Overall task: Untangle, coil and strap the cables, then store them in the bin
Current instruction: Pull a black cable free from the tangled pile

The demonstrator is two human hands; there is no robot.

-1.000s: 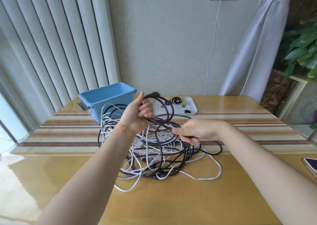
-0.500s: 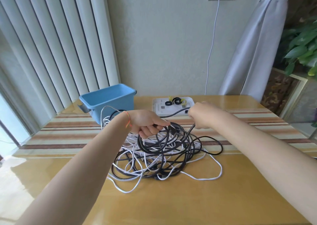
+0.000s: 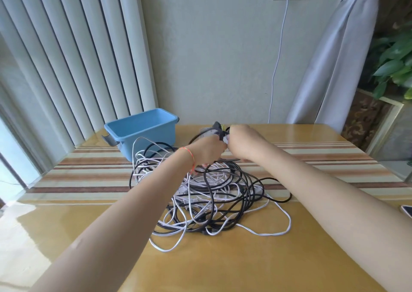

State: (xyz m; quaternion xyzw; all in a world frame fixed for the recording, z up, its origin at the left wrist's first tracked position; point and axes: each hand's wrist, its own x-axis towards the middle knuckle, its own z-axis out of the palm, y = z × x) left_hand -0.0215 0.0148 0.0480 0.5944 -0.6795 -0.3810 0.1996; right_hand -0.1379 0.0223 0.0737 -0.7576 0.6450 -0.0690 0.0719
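A tangled heap of black and white cables [image 3: 209,193] lies on the middle of the table. My left hand [image 3: 208,150] grips loops of a black cable [image 3: 223,169] lifted above the heap, its dark plug end [image 3: 217,128] sticking up between my hands. My right hand [image 3: 242,139] meets the left at the far side of the heap and holds the same black cable close to the plug; its fingers are mostly hidden. An empty blue bin [image 3: 142,132] stands at the back left, just beyond the heap.
A white tray is mostly hidden behind my hands at the table's far edge. A phone [image 3: 406,210] lies at the right edge. A white charger cord [image 3: 277,57] hangs down the wall from an outlet. Blinds stand left, a curtain and plant right.
Both hands moved away from me toward the table's far edge and came together. The left hand carried the black loops along, and the plug end now stands up between the hands.
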